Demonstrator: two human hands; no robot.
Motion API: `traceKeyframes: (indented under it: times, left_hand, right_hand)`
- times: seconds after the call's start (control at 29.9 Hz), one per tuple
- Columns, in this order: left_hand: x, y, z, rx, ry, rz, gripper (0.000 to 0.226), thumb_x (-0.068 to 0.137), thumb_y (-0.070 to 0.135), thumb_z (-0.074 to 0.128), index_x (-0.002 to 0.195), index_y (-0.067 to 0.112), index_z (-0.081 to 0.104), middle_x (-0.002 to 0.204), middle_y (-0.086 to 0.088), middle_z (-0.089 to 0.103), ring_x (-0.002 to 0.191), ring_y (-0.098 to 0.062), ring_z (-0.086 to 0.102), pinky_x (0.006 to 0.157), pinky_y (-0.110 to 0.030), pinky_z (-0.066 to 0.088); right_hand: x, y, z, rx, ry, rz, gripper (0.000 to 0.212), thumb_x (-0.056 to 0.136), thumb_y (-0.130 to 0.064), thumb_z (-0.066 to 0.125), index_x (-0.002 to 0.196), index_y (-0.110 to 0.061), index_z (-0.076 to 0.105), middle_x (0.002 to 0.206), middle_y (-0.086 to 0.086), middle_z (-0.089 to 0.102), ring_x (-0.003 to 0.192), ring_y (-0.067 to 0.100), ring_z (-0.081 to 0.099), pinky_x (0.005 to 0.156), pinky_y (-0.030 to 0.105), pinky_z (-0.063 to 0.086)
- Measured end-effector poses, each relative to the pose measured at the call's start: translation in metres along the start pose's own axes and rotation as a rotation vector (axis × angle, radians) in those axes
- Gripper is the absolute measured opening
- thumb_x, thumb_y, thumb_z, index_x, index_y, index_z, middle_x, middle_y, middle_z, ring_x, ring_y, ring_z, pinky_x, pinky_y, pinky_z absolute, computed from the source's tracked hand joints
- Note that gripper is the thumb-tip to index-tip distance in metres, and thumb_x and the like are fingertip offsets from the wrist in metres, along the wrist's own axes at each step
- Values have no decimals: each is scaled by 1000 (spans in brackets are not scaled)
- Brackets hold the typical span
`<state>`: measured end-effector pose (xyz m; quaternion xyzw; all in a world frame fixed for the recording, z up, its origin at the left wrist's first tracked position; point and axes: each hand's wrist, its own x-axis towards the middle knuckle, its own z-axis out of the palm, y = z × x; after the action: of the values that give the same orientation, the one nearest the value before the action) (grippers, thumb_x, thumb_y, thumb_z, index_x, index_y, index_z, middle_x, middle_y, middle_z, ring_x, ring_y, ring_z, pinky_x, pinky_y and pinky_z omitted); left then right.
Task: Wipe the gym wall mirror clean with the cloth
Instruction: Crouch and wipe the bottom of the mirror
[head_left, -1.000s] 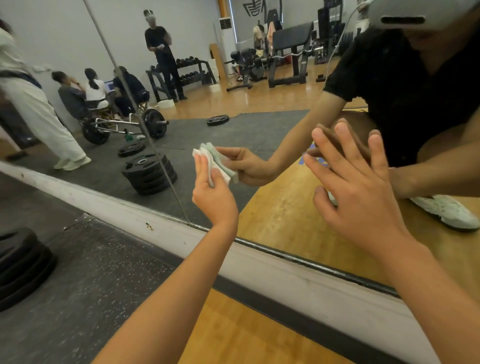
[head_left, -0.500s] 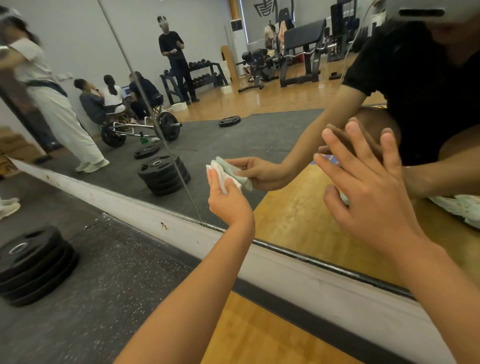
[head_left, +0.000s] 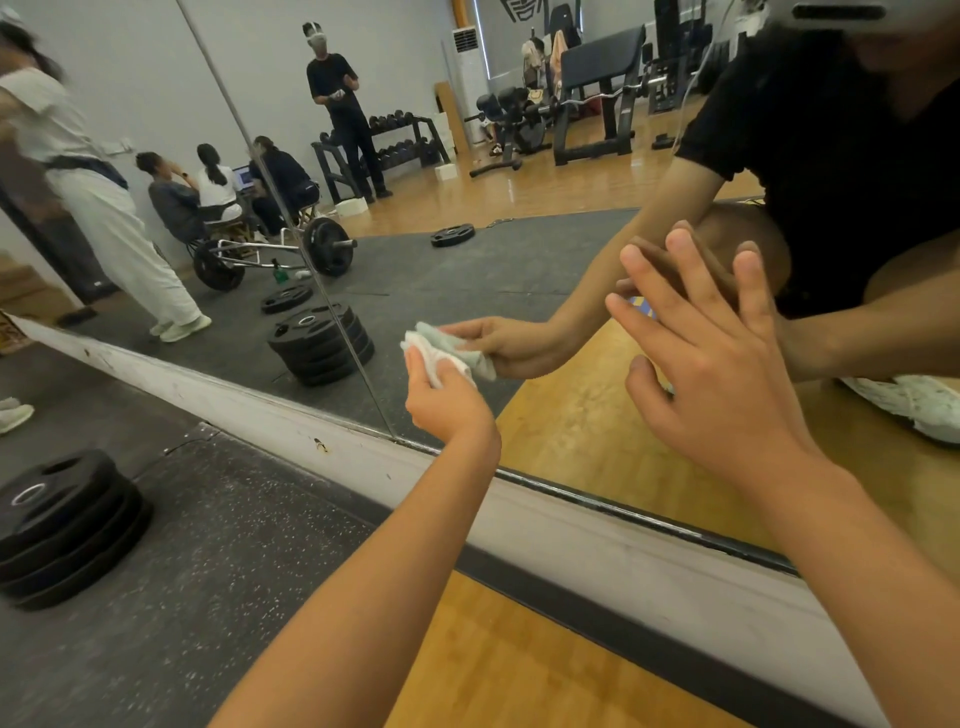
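The wall mirror fills the upper part of the view above a white baseboard. My left hand holds a folded white and pale green cloth against the low part of the glass, just right of the vertical seam between two mirror panels. My right hand lies flat on the glass to the right, fingers spread and straight. Both hands are mirrored in the glass, along with my crouched body in a black shirt.
A stack of black weight plates lies on the dark rubber floor at the left. The white baseboard runs diagonally under the mirror. Wooden floor lies below my arms. The reflection shows several people, a barbell and gym machines behind me.
My view has shifted left, so both hands sit further right in the frame. The left hand with the cloth has slid down the glass. The right hand stays flat on the mirror.
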<state>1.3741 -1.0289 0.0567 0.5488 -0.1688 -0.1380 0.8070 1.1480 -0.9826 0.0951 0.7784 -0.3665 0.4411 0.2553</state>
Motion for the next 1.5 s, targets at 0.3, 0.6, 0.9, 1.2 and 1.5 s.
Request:
traceKeyframes:
  times: [0.3,0.6,0.9,1.2,1.5]
  left_hand:
    - [-21,-3,3,63,-32,32,48,103,12,59,150,22,54,149,5,57,129,-17,59,103,-24,50]
    - [-32,18,10,-32,-158,170,46,100,3,59,144,16,59,147,9,58,132,-6,57,103,-14,47]
    - [-37,3,-7,28,-218,203,47,104,13,59,149,21,54,150,9,55,133,-7,56,100,-12,48]
    - [-60,-10,-23,110,-479,363,48,104,21,61,151,26,50,156,19,45,140,0,47,115,-36,46]
    - [-108,-1,-23,171,-684,599,50,107,4,49,155,18,40,160,13,37,143,3,41,111,-17,42]
  right_hand:
    - [1,1,3,-40,7,-4,49,94,-16,54,141,-10,61,167,6,31,159,29,13,128,52,-4]
    - [1,2,-3,-40,-25,-5,50,93,-18,52,143,-11,60,167,6,30,159,28,13,128,51,-5]
    - [1,1,-5,-46,-31,-3,51,92,-17,53,142,-10,61,167,7,30,159,29,14,128,51,-5]
    - [1,3,-10,-23,-63,-19,51,92,-16,55,143,-11,60,167,7,31,159,29,13,127,49,-9]
    - [-20,7,-13,-10,-123,-38,52,94,-16,44,143,-9,59,163,7,38,158,28,19,129,47,-3]
